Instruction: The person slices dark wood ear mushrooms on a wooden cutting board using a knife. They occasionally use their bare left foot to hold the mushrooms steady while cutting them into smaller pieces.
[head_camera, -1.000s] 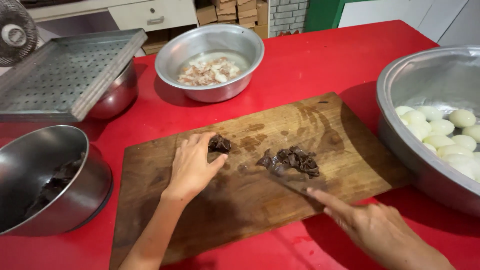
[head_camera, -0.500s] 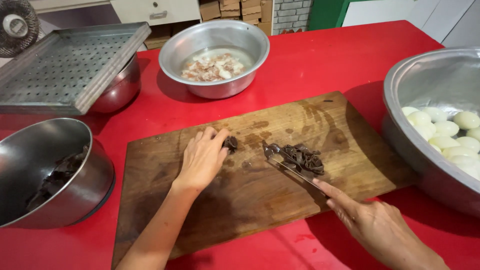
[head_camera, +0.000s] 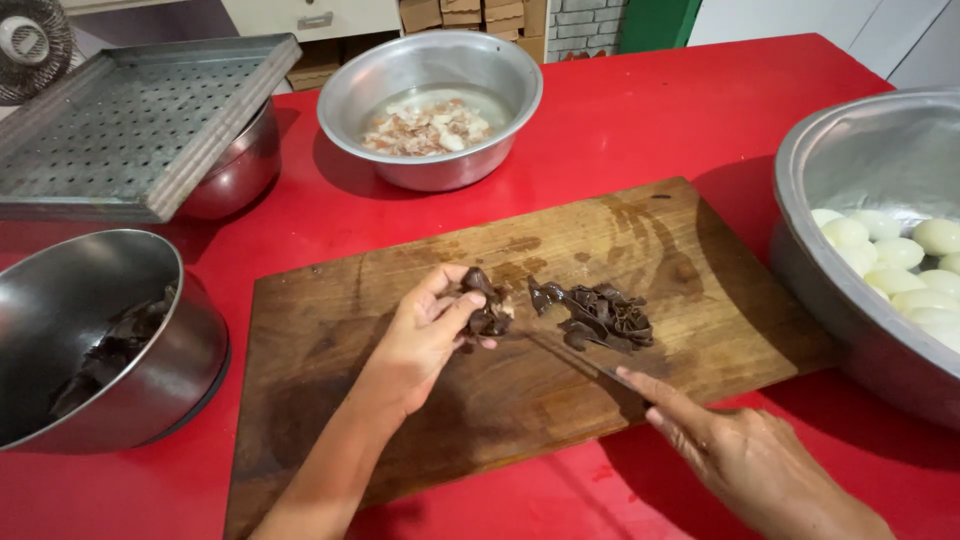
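Since half a second ago the left hand has lifted its dark mushroom piece slightly and drawn it clear of the pile of dark mushroom, its grip pinched around the piece with thumb and fingertips. Meanwhile the right hand has slid lower and nearer the front edge, its grip closed on a knife, forefinger stretched along the spine; the blade is hard to make out but seems to lie just under the pile.

All this sits on a worn wooden cutting board laid on a bright red surface. Left of the board stands a steel bowl with more dark mushroom inside. Behind it a perforated metal tray rests on another bowl. A round metal bowl of pale chopped bits stands at the back, and a large metal basin of white peeled eggs at the right. Beyond the surface are a small fan, a drawer front and stacked bricks.
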